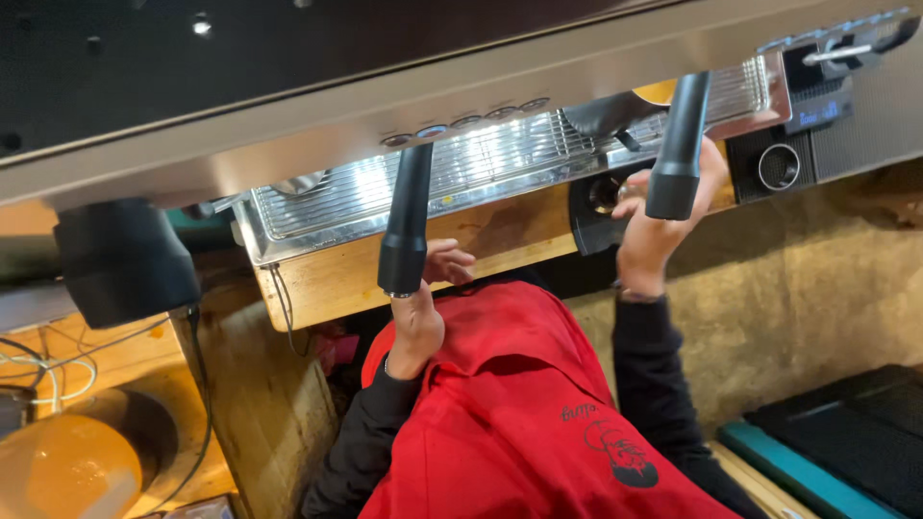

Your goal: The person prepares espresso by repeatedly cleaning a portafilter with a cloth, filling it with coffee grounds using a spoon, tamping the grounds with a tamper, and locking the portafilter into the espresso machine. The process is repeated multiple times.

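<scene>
Two black portafilter handles stick out of a steel espresso machine (288, 125) toward me. My left hand (419, 322) lies just under the tip of the left handle (405, 231). Its thumb points up at the handle and its bent fingers rest on the wooden counter edge (336, 279). My right hand (654, 231) reaches up behind the right handle (679, 144), beside a black block with a round metal piece (601, 197) at the end of the wire drip tray (461, 173). The handle hides part of its fingers. I wear a red apron (519, 413) over black sleeves.
A black cone-shaped part (125, 259) hangs at the left above white and black cables (43, 370) and an orange round object (58, 471). A black unit with a round ring (779, 168) sits right of the tray. A teal-edged black mat (827, 447) lies on the floor at lower right.
</scene>
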